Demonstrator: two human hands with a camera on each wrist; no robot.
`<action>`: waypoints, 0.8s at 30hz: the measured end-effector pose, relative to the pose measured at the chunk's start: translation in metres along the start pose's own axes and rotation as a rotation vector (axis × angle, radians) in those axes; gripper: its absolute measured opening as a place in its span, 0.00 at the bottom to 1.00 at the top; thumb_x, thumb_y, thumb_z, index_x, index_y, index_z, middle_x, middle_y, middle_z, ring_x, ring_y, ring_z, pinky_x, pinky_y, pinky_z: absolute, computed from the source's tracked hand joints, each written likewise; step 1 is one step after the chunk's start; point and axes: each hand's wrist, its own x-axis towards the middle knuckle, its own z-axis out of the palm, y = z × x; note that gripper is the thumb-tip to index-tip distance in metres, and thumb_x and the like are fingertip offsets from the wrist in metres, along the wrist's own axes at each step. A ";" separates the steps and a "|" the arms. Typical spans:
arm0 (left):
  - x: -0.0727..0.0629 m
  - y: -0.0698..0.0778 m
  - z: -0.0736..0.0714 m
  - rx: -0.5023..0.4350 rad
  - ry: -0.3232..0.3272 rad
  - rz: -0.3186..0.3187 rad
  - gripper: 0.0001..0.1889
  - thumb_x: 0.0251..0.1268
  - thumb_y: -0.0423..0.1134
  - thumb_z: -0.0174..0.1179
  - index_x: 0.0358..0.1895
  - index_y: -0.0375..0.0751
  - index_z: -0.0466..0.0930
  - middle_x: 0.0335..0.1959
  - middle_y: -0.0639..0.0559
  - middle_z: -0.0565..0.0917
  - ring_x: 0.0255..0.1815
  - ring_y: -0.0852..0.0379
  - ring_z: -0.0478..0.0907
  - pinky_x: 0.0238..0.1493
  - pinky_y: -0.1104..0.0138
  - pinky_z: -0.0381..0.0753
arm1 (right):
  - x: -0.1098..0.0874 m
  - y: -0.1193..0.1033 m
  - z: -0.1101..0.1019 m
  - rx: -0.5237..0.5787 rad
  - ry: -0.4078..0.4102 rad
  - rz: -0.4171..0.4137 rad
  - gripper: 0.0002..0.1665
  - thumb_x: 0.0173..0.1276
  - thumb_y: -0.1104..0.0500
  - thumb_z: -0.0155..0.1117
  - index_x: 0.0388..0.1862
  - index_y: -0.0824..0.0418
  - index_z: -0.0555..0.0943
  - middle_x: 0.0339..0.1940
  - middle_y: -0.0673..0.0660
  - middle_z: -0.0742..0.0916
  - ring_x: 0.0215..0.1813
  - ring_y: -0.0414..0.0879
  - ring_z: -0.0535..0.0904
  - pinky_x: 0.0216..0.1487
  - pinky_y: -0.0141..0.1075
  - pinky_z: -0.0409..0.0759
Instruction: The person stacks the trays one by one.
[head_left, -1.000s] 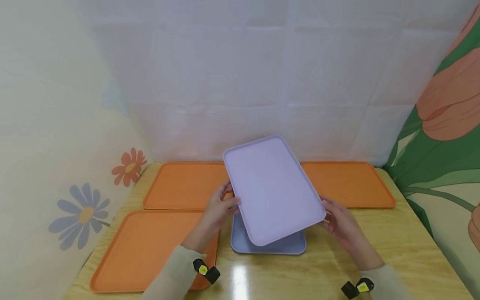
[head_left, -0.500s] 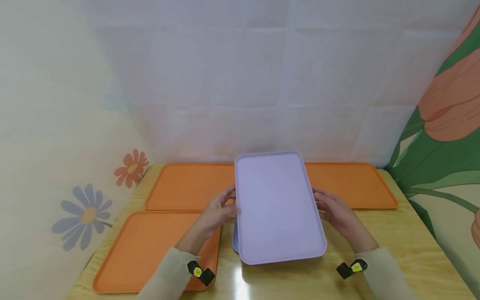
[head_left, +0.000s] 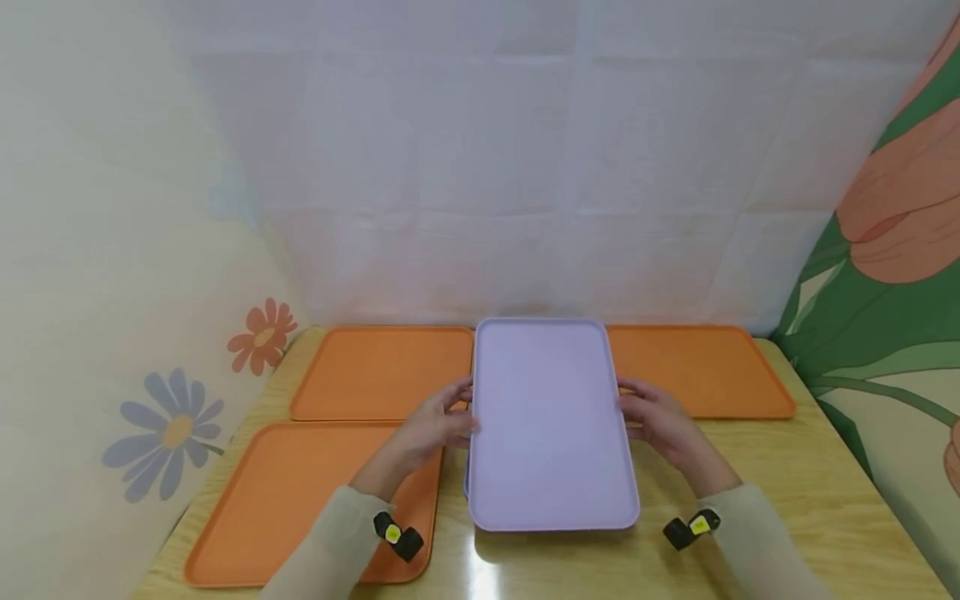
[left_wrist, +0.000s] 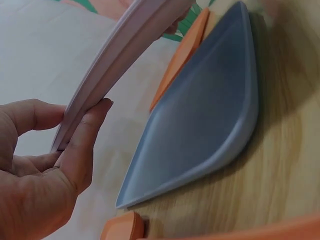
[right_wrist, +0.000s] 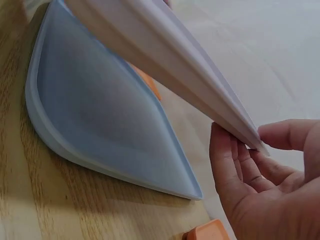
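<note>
A lilac rectangular tray (head_left: 553, 425) is held level above the table, its short side toward me. My left hand (head_left: 435, 425) pinches its left long edge, thumb on the rim and fingers underneath. On the opposite edge my right hand (head_left: 660, 421) grips it the same way. Both wrist views show the tray from the side, raised over a blue-grey tray (left_wrist: 195, 115) that lies on the table. From the head view that lower tray is almost wholly hidden, with only a sliver at the left showing.
Orange trays lie flat around: one at the back left (head_left: 386, 371), one at the front left (head_left: 315, 500), one at the back right (head_left: 705, 371). The wooden table (head_left: 787, 492) meets a white cloth backdrop (head_left: 450, 167) behind.
The lilac tray has turned from a slant to square with the table and come down toward me, covering most of the blue-grey tray. The right hand has shifted from its corner to mid-edge.
</note>
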 end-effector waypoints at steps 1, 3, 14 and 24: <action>0.001 0.000 -0.001 0.008 -0.005 -0.005 0.42 0.63 0.25 0.60 0.80 0.33 0.50 0.64 0.35 0.65 0.47 0.53 0.79 0.46 0.55 0.87 | 0.001 0.001 0.000 -0.002 -0.007 0.002 0.35 0.77 0.65 0.53 0.76 0.76 0.56 0.38 0.46 0.86 0.40 0.40 0.84 0.44 0.38 0.86; 0.002 0.001 -0.003 0.022 -0.016 -0.016 0.42 0.63 0.25 0.59 0.79 0.32 0.49 0.64 0.34 0.64 0.48 0.53 0.78 0.46 0.54 0.87 | 0.002 0.002 -0.001 -0.005 -0.023 0.007 0.36 0.77 0.66 0.52 0.77 0.76 0.54 0.38 0.46 0.86 0.40 0.40 0.84 0.43 0.38 0.85; 0.017 0.001 -0.013 0.129 -0.013 -0.115 0.42 0.65 0.25 0.58 0.80 0.33 0.47 0.68 0.34 0.64 0.49 0.48 0.78 0.45 0.58 0.86 | 0.013 0.003 -0.001 -0.038 -0.039 0.063 0.39 0.76 0.65 0.54 0.79 0.73 0.51 0.39 0.48 0.86 0.41 0.42 0.84 0.45 0.42 0.86; 0.029 -0.001 -0.015 0.166 0.012 -0.155 0.42 0.65 0.24 0.59 0.80 0.32 0.49 0.65 0.35 0.67 0.46 0.48 0.80 0.43 0.59 0.86 | 0.026 0.008 -0.002 -0.075 -0.007 0.079 0.37 0.74 0.67 0.53 0.78 0.74 0.54 0.36 0.49 0.85 0.39 0.42 0.84 0.41 0.40 0.86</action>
